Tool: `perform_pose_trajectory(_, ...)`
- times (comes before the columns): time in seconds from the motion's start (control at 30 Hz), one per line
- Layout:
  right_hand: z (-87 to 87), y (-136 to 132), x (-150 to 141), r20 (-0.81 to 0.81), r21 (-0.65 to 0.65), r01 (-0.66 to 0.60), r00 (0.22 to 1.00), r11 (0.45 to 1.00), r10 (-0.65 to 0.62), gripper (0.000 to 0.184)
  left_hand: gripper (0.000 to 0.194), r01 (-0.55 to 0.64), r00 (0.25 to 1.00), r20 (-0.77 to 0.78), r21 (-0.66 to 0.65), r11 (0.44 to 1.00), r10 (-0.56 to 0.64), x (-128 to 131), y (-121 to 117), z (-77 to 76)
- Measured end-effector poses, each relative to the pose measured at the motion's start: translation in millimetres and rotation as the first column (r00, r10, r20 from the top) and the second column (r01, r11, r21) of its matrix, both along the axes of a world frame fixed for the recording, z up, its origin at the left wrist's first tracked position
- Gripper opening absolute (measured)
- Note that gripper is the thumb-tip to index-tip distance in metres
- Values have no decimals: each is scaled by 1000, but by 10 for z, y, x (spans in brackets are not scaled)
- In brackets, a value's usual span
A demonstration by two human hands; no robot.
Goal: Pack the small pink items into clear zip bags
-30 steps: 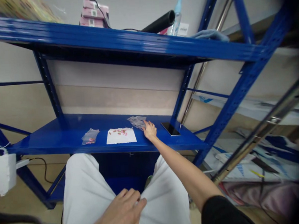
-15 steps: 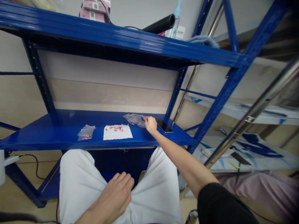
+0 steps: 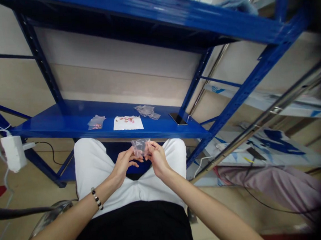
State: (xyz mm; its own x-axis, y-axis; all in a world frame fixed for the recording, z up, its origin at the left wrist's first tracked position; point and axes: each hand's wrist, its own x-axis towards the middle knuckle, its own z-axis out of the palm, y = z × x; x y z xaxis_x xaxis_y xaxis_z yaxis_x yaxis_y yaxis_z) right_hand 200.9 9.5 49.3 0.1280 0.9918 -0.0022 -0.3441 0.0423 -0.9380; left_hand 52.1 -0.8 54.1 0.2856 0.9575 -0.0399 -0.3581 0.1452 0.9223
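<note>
We hold our left hand [image 3: 123,164] and right hand [image 3: 157,158] half-closed, together pinching a clear plastic bag [image 3: 140,147] above our white trousers [image 3: 92,164]. At twelve o'clock, a paper sheet [image 3: 128,124] bearing small pink pieces [image 3: 127,120] lies on the blue steel shelf [image 3: 68,127]; a black phone [image 3: 178,119] rests at one o'clock.
</note>
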Motion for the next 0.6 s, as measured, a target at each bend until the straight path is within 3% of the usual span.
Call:
perform_pose_trajectory(0.17, -224, 21, 111, 55, -99, -50, 997, 994, 55, 28, 39, 74, 992, -103, -48, 996, -79, -110, -18, -152)
perform_pose_trajectory(0.27, -258, 125, 131, 246, -75, -33, 968, 997, 50, 29, 30, 29, 981, -191, -11, 1000, -30, -134, 42, -226)
perform_pose_trajectory(0.37, -216, 154, 139, 536, 140, 126, 824, 982, -182, 36, 27, -16, 954, -298, 77, 997, 38, -111, 67, -238)
perform_pose_trajectory(0.43, -152, 116, 133, 647, 303, 128, 700, 944, -303, 28, 27, -32, 927, -365, 143, 989, 83, -102, 53, -220)
perform_pose_trajectory(0.5, -80, 52, 107, 688, 327, 6, 684, 945, -242, 14, 28, -35, 914, -393, 184, 982, 106, -113, 24, -194)
perform_pose_trajectory(0.6, -8, -29, 49, 615, 193, -244, 785, 950, 77, 22, 29, -17, 924, -372, 202, 979, 93, -155, -6, -154)
